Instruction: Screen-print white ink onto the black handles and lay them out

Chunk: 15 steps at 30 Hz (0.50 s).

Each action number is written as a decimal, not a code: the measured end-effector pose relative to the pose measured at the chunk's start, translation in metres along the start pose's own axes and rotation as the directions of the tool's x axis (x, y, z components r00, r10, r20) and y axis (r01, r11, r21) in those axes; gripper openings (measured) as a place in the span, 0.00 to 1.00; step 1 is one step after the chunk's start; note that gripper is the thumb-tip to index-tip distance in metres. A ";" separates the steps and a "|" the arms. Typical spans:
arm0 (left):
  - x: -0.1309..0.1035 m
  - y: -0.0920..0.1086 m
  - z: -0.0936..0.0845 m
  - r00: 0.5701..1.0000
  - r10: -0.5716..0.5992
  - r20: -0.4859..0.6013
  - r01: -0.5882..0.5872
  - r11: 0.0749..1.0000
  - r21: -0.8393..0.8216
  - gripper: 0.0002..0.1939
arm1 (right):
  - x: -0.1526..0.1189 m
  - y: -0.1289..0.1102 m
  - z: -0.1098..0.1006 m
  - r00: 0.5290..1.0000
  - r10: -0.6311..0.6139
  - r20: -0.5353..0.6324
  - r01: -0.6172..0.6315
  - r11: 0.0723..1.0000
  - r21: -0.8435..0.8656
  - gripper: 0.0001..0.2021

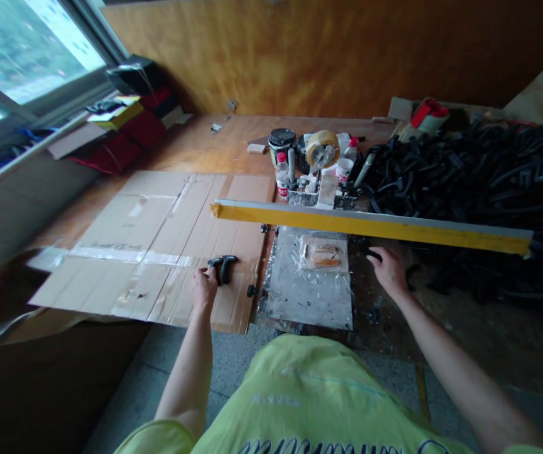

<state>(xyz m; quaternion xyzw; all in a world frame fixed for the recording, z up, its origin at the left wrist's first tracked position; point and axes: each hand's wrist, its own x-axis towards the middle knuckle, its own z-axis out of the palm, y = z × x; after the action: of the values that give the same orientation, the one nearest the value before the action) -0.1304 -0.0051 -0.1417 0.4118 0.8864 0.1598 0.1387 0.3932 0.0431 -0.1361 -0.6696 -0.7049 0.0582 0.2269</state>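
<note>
My left hand (204,289) is over the cardboard sheet (157,208), its fingers closed at a black curved plastic part (213,261). A second black curved plastic part (226,270) lies right beside it on the cardboard. My right hand (388,272) is to the right of the metal plate (306,302), fingertips pinched on a small dark piece (375,252) that is mostly hidden. On the plate sits a clear plastic-wrapped block (323,254) with wooden-looking strips, and white shavings lie around it.
A long yellow-and-grey bar (370,224) spans the bench above the plate. Behind it stand a black-lidded tub (282,140), a red-capped bottle (281,173) and a tape roll (322,150). A large heap of black parts (479,170) fills the right side. Boxes (129,142) line the window side.
</note>
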 end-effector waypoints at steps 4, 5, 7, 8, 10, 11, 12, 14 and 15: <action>0.000 0.054 -0.004 0.991 0.126 -0.048 -0.134 0.962 -0.237 0.20 | 0.010 -0.083 0.015 0.947 -0.320 0.028 0.312 0.936 0.166 0.11; -0.001 0.074 -0.008 0.982 0.181 -0.061 -0.191 0.908 -0.372 0.20 | 0.012 -0.098 0.020 0.927 -0.372 0.047 0.360 0.918 0.167 0.11; -0.008 0.117 -0.021 0.957 0.280 -0.078 -0.264 0.722 -0.639 0.20 | 0.014 -0.116 0.031 0.901 -0.426 0.086 0.413 0.901 0.134 0.11; -0.012 0.137 -0.029 0.943 0.319 -0.095 -0.283 0.618 -0.734 0.19 | 0.015 -0.120 0.035 0.894 -0.436 0.102 0.426 0.898 0.111 0.11; -0.023 0.171 -0.048 0.919 0.373 -0.126 -0.296 0.441 -0.847 0.18 | 0.015 -0.121 0.039 0.889 -0.439 0.127 0.434 0.898 0.069 0.12; -0.028 0.184 -0.056 0.905 0.404 -0.133 -0.295 0.373 -0.880 0.18 | 0.014 -0.120 0.040 0.888 -0.438 0.137 0.435 0.899 0.055 0.13; -0.033 0.195 -0.064 0.888 0.440 -0.132 -0.292 0.320 -0.902 0.19 | 0.014 -0.119 0.040 0.889 -0.435 0.145 0.433 0.900 0.046 0.13; -0.042 0.209 -0.075 0.850 0.512 -0.122 -0.284 0.250 -0.925 0.20 | 0.012 -0.118 0.039 0.889 -0.428 0.162 0.428 0.903 0.039 0.14; -0.046 0.213 -0.077 0.835 0.536 -0.119 -0.283 0.233 -0.931 0.21 | 0.012 -0.119 0.038 0.888 -0.428 0.169 0.428 0.903 0.040 0.14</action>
<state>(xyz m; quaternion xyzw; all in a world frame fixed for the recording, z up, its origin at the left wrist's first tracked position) 0.0156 0.0761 0.0190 0.4940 0.4749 0.6108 0.3968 0.2687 0.0513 -0.1217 -0.4899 -0.8521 0.0655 0.1721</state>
